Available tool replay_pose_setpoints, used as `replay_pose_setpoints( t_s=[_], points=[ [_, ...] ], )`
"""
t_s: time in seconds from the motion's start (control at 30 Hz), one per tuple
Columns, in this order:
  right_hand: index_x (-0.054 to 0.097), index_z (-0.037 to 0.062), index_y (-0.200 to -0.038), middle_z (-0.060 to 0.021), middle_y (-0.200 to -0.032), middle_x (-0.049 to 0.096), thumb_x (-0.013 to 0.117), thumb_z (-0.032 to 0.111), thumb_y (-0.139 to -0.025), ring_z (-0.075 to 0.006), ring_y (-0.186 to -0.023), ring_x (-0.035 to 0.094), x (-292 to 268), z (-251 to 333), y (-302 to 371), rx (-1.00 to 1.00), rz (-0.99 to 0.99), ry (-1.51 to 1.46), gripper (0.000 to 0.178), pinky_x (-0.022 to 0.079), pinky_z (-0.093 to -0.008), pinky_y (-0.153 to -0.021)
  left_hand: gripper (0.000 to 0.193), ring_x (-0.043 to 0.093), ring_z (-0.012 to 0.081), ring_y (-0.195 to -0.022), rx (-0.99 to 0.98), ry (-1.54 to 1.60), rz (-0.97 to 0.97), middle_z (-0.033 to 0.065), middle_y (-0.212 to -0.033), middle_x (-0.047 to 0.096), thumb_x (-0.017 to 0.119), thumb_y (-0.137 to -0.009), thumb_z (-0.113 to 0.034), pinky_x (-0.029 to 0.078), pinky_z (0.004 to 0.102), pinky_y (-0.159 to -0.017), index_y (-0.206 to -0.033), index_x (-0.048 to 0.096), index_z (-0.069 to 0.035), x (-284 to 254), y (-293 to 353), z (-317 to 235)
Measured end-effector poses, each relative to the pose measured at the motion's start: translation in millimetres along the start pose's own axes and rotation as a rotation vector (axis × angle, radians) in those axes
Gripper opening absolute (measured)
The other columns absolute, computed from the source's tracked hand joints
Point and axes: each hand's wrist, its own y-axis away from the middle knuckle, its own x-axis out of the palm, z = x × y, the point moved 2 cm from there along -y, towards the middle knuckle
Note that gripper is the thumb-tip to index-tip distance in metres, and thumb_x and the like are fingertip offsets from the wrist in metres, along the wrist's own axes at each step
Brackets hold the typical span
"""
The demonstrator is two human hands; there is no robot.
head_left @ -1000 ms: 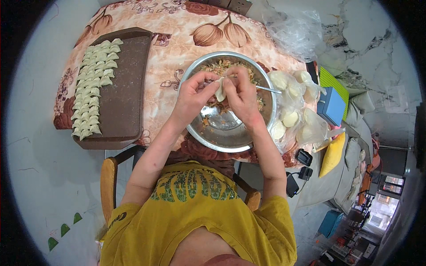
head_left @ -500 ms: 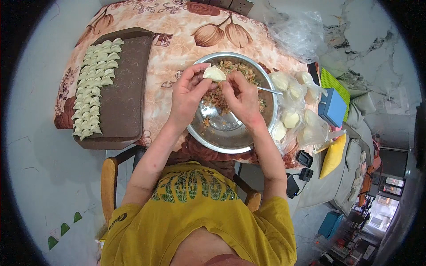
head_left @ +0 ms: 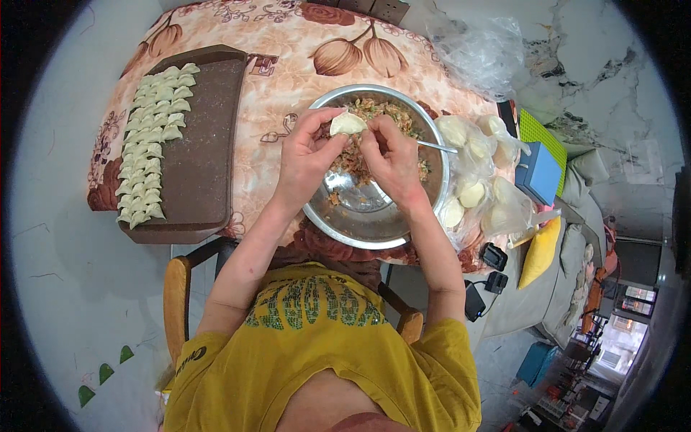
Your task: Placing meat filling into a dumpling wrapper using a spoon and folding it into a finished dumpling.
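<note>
A pale, half-moon dumpling (head_left: pixel 348 124) is held over a steel bowl (head_left: pixel 344 234) of minced filling (head_left: pixel 389 109). My left hand (head_left: pixel 306 155) is closed on its left side with thumb and fingers. At its right end my right hand (head_left: pixel 392 158) pinches the dough edge. Whether the seam is fully pressed cannot be seen. A spoon handle (head_left: pixel 437 147) sticks out over the bowl's right rim, beside my right hand. To the left, a brown tray (head_left: pixel 205 144) bears rows of folded dumplings (head_left: pixel 151 144) along its left side.
Plastic bags of round dough wrappers (head_left: pixel 471 194) lie right of the bowl, near a blue box (head_left: pixel 540 173). A crumpled clear bag (head_left: pixel 479 54) lies at the far right. Black chargers (head_left: pixel 495 282) sit at the near right edge of the flowered tablecloth (head_left: pixel 281 79).
The dumpling has tilted and dropped slightly between my fingers. My left fingers have shifted a little along its edge; my right hand has hardly moved.
</note>
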Motion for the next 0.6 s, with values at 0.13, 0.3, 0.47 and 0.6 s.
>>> replay_pose_setpoints(
  t_s=[0.13,0.3,0.47,0.6],
  points=[
    [0.062,0.0017,-0.100,-0.0116,-0.063,0.061,0.067,0.011,-0.094,-0.0205,-0.053,0.062,0.2,-1.4,0.2,0.013,0.006,-0.034,0.013,0.047,-0.0352,-0.051,0.034,0.062,0.0103,-0.109,-0.034,0.008,-0.019,0.0029,-0.125,0.062,0.063,-0.098,0.002,0.052,0.0253,-0.093,-0.132,0.060,0.001,2.0,1.8,-5.4],
    [0.060,0.0023,-0.106,-0.0063,-0.067,0.062,0.072,0.015,-0.093,-0.0140,-0.055,0.059,1.3,-2.1,-1.0,0.046,0.036,-0.058,0.022,0.047,-0.0311,-0.052,0.032,0.062,0.0075,-0.105,-0.022,-0.053,-0.003,0.0025,-0.126,0.059,0.064,-0.097,0.001,0.052,0.0218,-0.086,-0.129,0.063,0.000,-1.2,1.4,-3.5],
    [0.059,0.0022,-0.106,-0.0069,-0.068,0.062,0.074,0.016,-0.093,-0.0132,-0.056,0.059,2.7,-1.8,-0.2,0.059,0.024,-0.094,0.023,0.048,-0.0300,-0.053,0.031,0.061,0.0044,-0.099,0.001,-0.046,-0.004,0.0023,-0.128,0.056,0.065,-0.095,0.001,0.052,0.0190,-0.079,-0.126,0.065,0.000,0.1,0.3,-1.4],
    [0.058,0.0013,-0.108,-0.0085,-0.072,0.066,0.074,0.017,-0.093,-0.0127,-0.059,0.062,5.0,-0.1,-1.3,0.049,0.005,-0.167,0.027,0.050,-0.0292,-0.055,0.034,0.060,0.0072,-0.107,0.013,-0.103,0.067,0.0032,-0.132,0.055,0.063,-0.095,0.003,0.052,0.0214,-0.087,-0.129,0.064,0.000,-1.6,-0.2,3.2]
  ],
)
